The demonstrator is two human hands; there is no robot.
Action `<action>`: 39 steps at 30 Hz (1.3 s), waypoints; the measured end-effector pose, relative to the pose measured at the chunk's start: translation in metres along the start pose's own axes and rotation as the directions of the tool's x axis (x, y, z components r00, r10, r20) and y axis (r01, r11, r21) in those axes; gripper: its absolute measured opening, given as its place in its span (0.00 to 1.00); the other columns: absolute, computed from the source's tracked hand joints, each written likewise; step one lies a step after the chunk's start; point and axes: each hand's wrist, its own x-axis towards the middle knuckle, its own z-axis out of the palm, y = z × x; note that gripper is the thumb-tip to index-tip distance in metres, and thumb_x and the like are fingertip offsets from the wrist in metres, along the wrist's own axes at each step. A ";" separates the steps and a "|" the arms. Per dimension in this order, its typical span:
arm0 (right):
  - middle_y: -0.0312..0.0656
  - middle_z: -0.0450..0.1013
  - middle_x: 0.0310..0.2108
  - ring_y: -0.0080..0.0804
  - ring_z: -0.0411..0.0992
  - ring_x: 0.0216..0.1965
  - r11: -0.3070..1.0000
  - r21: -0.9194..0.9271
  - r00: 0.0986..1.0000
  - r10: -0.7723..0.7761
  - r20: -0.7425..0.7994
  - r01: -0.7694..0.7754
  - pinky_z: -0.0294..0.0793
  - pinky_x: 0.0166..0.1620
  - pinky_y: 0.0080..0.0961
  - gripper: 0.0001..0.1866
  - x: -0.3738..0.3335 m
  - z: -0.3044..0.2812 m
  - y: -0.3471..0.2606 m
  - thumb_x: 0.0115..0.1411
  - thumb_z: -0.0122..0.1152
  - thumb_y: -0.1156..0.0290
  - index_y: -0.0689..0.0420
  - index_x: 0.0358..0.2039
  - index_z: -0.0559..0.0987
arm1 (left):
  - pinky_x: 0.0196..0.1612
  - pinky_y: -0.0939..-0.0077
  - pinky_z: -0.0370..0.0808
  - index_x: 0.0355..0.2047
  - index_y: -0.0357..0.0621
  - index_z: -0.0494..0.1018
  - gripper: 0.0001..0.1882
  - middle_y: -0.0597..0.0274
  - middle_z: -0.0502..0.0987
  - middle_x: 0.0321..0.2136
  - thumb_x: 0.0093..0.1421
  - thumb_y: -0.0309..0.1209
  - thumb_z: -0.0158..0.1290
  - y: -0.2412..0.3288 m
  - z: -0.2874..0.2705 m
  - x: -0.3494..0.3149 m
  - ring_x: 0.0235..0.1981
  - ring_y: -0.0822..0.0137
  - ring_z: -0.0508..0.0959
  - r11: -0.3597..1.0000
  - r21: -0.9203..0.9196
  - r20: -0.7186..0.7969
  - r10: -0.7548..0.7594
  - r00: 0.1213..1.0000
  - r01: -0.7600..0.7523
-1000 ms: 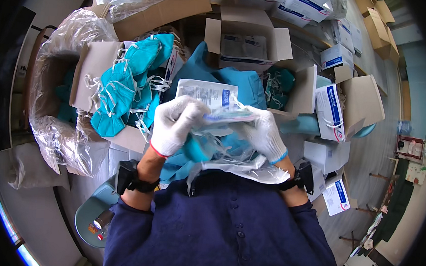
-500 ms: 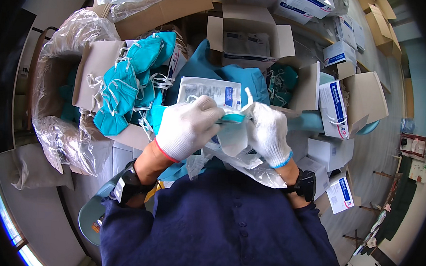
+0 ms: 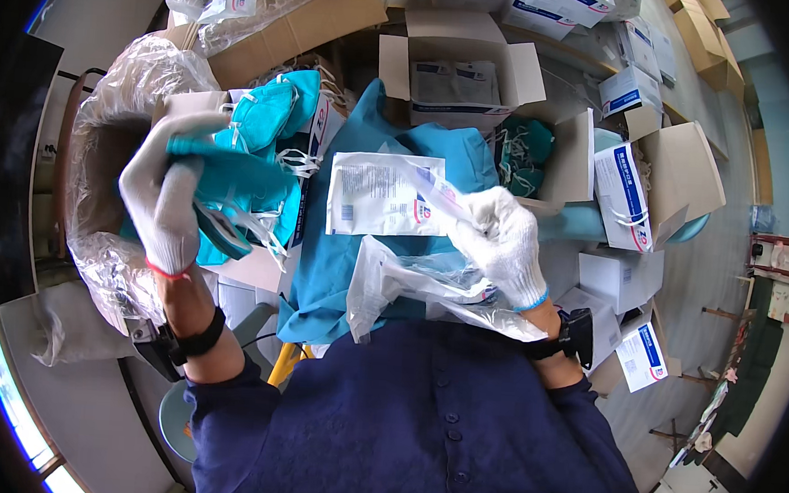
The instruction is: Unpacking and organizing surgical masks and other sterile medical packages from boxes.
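Note:
My left hand (image 3: 165, 192), in a white knit glove, is at the left of the pile of teal face masks (image 3: 272, 112). Its fingers are closed around a teal face mask (image 3: 210, 158); more masks with white straps lie against and below it. My right hand (image 3: 503, 249), gloved likewise, pinches the edge of a translucent plastic pouch (image 3: 430, 190). Flat behind that lies a white printed pouch (image 3: 361, 195), on a blue cloth (image 3: 321, 269). Crumpled clear plastic packaging (image 3: 402, 274) sits between my right hand and my body.
An open carton (image 3: 457, 110) holding packed pouches stands beyond the cloth. Right of it, another carton (image 3: 570, 158) contains teal masks. A plastic-lined box (image 3: 100, 183) is at far left. White and blue printed boxes (image 3: 624, 188) stand at the right.
My left hand has moved from the middle leftward to the mask pile and closed on a mask. My right hand has shifted slightly right and down. The mask that was between both hands is gone from there.

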 end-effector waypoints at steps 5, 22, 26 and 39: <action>0.39 0.78 0.31 0.24 0.74 0.32 0.949 0.247 0.975 0.160 0.151 -0.194 0.73 0.40 0.21 0.08 -0.001 -0.019 0.004 0.58 0.51 0.77 0.63 0.30 0.79 | 0.38 0.67 0.73 0.28 0.39 0.76 0.12 0.56 0.75 0.22 0.65 0.32 0.48 -0.020 0.046 0.037 0.26 0.55 0.75 0.933 0.202 0.350 0.213 0.912 -0.296; 0.34 0.77 0.28 0.16 0.69 0.27 0.976 -0.014 0.970 0.216 -0.114 -0.219 0.71 0.31 0.20 0.06 0.005 -0.006 0.012 0.56 0.68 0.73 0.60 0.33 0.81 | 0.39 0.61 0.79 0.34 0.49 0.83 0.11 0.52 0.83 0.33 0.55 0.38 0.58 -0.075 0.221 0.011 0.36 0.50 0.82 0.894 0.383 0.805 -0.199 0.559 -0.234; 0.42 0.79 0.32 0.24 0.73 0.29 0.940 -0.179 0.949 0.261 -0.177 -0.291 0.74 0.35 0.24 0.19 0.034 -0.013 0.000 0.55 0.69 0.69 0.58 0.48 0.80 | 0.36 0.61 0.77 0.30 0.45 0.79 0.05 0.51 0.79 0.29 0.57 0.32 0.57 -0.031 0.187 0.009 0.33 0.49 0.81 0.975 0.072 0.741 0.090 0.665 -0.211; 0.40 0.76 0.22 0.27 0.73 0.24 0.971 -0.102 0.963 0.195 -0.184 -0.216 0.72 0.31 0.25 0.09 0.043 -0.001 -0.007 0.62 0.61 0.71 0.63 0.28 0.82 | 0.26 0.61 0.74 0.24 0.43 0.73 0.03 0.55 0.74 0.25 0.49 0.24 0.57 -0.007 0.196 -0.032 0.22 0.52 0.77 0.910 -0.143 0.482 0.407 0.776 -0.389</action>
